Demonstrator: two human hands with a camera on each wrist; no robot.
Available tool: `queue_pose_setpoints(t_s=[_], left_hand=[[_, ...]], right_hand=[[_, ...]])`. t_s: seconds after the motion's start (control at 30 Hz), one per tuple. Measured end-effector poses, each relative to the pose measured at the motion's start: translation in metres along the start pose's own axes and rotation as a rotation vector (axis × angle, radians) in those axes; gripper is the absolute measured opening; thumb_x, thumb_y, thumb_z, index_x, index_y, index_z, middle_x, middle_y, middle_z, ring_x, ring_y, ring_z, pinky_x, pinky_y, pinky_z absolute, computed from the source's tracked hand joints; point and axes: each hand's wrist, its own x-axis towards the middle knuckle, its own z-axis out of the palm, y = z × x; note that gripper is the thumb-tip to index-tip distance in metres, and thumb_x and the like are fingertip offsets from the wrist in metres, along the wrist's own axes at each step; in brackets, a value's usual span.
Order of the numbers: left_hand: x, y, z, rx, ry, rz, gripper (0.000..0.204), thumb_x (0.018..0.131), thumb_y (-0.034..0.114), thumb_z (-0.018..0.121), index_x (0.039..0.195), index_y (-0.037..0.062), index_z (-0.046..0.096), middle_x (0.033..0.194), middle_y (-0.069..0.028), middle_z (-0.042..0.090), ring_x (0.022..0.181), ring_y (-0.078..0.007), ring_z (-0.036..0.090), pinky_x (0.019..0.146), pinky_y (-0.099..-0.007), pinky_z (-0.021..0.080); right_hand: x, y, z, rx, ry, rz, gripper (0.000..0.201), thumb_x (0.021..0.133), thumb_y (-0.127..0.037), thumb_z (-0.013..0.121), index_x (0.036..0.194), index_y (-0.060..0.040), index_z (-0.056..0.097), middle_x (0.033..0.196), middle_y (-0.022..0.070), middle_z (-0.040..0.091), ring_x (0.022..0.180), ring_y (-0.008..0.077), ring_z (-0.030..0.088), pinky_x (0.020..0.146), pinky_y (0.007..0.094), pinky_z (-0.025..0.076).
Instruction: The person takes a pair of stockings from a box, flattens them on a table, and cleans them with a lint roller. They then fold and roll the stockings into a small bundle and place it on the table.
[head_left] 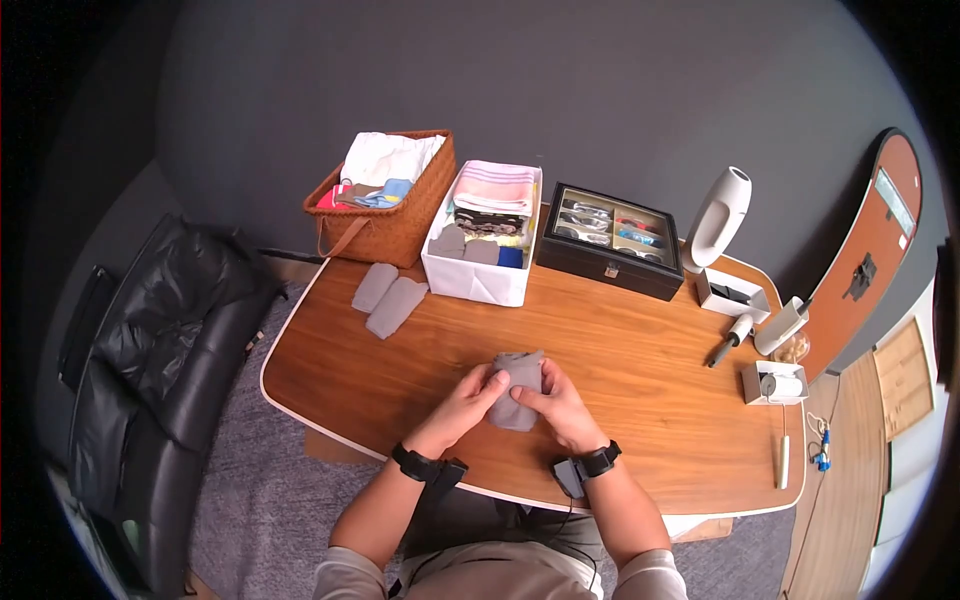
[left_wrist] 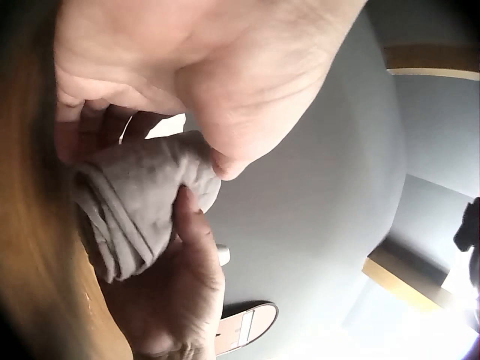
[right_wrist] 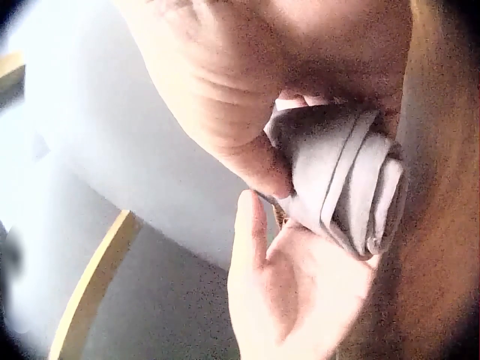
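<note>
Both hands hold a grey sock bundle (head_left: pixel 517 400), rolled in layers, low over the front middle of the table. My left hand (head_left: pixel 466 408) grips its left side, thumb on top. From the right, my right hand (head_left: pixel 563 408) holds it with the thumb pressed across the upper face. The left wrist view shows the layered edges of the bundle (left_wrist: pixel 131 206) between the two hands. In the right wrist view the rolled end of the bundle (right_wrist: pixel 352 180) faces the camera. Two more grey socks (head_left: pixel 397 307) lie side by side on the table to the left.
A brown woven basket (head_left: pixel 385 237) of clothes stands at the back left, beside a white fabric box (head_left: pixel 473 280) of folded textiles. Right of it sits a black glasses case (head_left: pixel 608 272). A white upright device (head_left: pixel 717 220), small white boxes and a lint roller (head_left: pixel 733 340) occupy the right side.
</note>
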Motion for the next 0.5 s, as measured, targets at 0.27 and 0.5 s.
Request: queue_pose_setpoints(t_s=[0.27,0.5], left_hand=[[0.011,-0.027,-0.006,0.155,0.1,0.047,0.035,0.118,0.032,0.061,0.13,-0.0001,0.069,0.114,0.0002,0.071,0.103,-0.0077,0.061,0.091,-0.0278,0.054],[0.014,-0.009,-0.016,0.313,0.063,-0.042,0.035,0.116,0.031,0.063,0.128,-0.0014,0.069,0.112,-0.001,0.072,0.101,-0.0077,0.061,0.088,-0.0295,0.055]], right_hand=[[-0.001,0.001,0.013,-0.063,0.027,0.014,0.043,0.106,-0.013,0.077,0.143,-0.0016,0.06,0.128,0.0051,0.071,0.115,0.0128,0.066,0.103,0.0316,0.054],[0.022,0.025,0.003,-0.231,0.139,-0.058,0.045,0.11,-0.018,0.073,0.149,-0.001,0.057,0.122,0.0063,0.073,0.109,0.0133,0.068,0.093,0.0302,0.058]])
